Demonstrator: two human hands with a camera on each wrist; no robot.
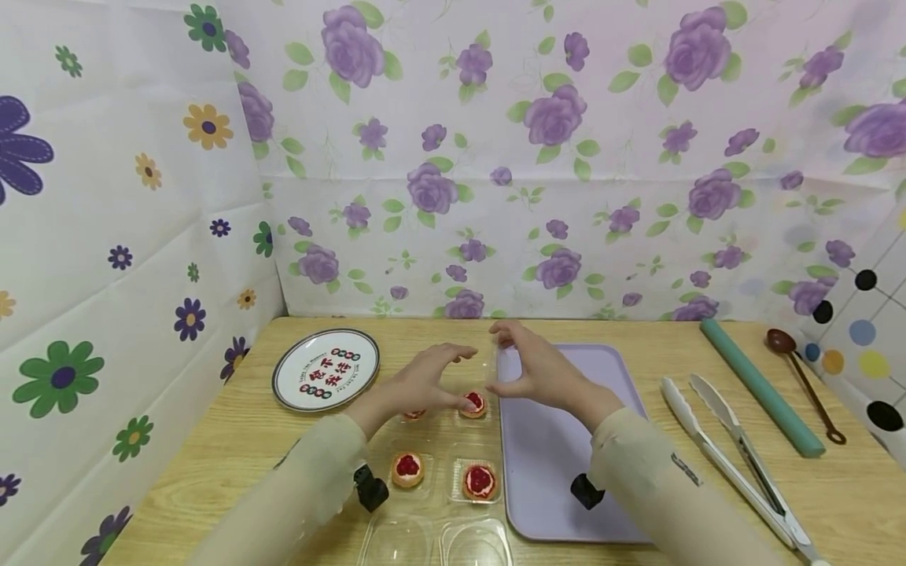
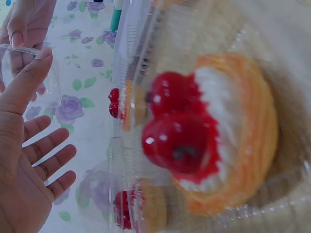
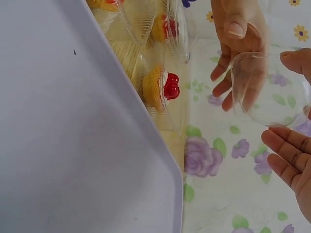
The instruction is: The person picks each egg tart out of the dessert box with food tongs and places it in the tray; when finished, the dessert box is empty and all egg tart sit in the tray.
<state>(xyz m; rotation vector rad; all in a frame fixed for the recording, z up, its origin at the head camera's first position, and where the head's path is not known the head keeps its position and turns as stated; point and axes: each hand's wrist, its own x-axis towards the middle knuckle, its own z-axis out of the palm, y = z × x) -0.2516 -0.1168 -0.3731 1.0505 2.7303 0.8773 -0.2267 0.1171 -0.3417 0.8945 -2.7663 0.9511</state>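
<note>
My right hand (image 1: 545, 373) grips a clear plastic lid (image 3: 250, 92) by its edges, between thumb and fingers. My left hand (image 1: 418, 377) faces it from the other side with fingers extended, the thumb tip right at the lid's edge in the left wrist view. Below the hands, cherry tarts sit in clear plastic boxes: one tart (image 1: 473, 406) under the left thumb, another tart (image 1: 414, 414) partly hidden by the left hand. Nearer are a third tart (image 1: 408, 469) and one more tart (image 1: 480, 481) beside the tray.
A lilac tray (image 1: 552, 503) lies right of the boxes. Clear lids (image 1: 476, 546) spread at the front edge. A white plate (image 1: 325, 369) with red lettering stands back left. Tongs (image 1: 743, 456), a green rolled bar (image 1: 760, 389) and a brown ladle (image 1: 807, 377) lie at right.
</note>
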